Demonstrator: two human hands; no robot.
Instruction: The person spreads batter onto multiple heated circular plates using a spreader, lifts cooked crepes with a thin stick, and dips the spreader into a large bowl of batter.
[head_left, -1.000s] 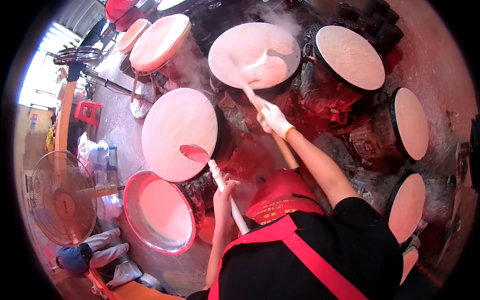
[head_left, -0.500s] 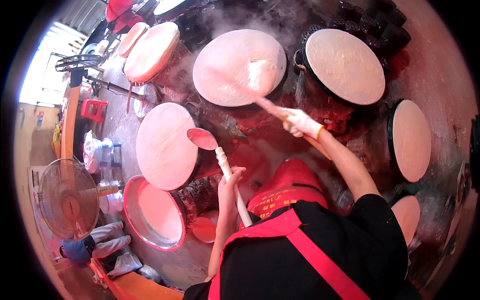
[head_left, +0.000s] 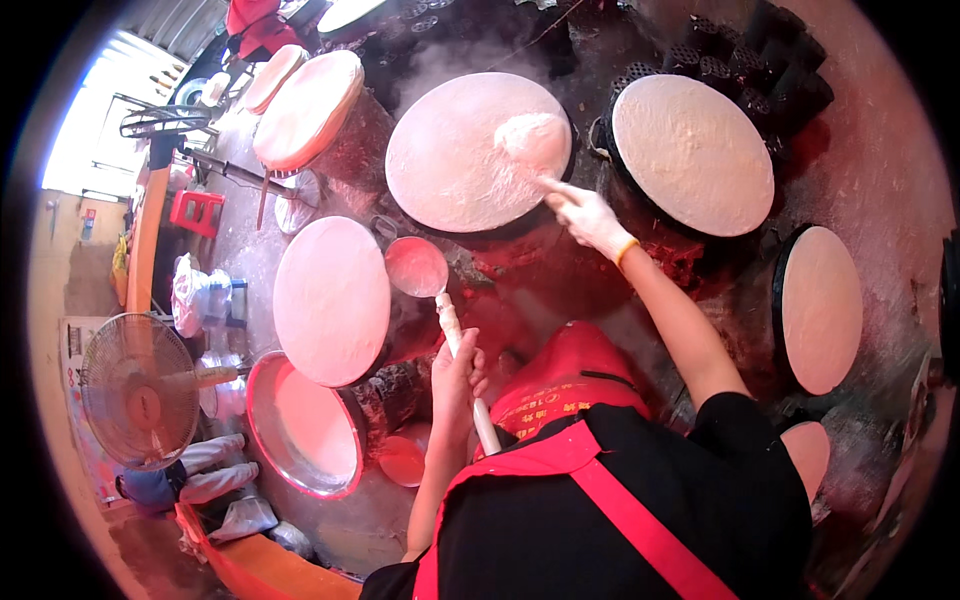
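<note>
My bare left hand (head_left: 458,375) is wrapped round the pale handle of a ladle (head_left: 415,266). Its round bowl, coated pinkish white, tilts beside the edge of a round griddle (head_left: 330,300) on the left. My right hand (head_left: 592,218), in a white glove, reaches to the front right edge of the middle griddle (head_left: 440,165). Its fingers are closed round a wooden stick (head_left: 547,185), which is foreshortened and mostly hidden now. White batter covers this griddle, with a raised lump of batter (head_left: 535,140) just beyond my fingers.
Steam rises behind the middle griddle. More coated griddles stand at the right (head_left: 692,155), far right (head_left: 822,310) and far left (head_left: 310,110). A red-rimmed basin (head_left: 357,430) of pale liquid sits lower left. A fan (head_left: 140,390), a red stool (head_left: 197,212) and another person (head_left: 160,487) are further left.
My right hand has moved a little left and up, toward the middle griddle, and the long stick shows far less. The ladle's bowl has shifted right and turned to show its round inside.
</note>
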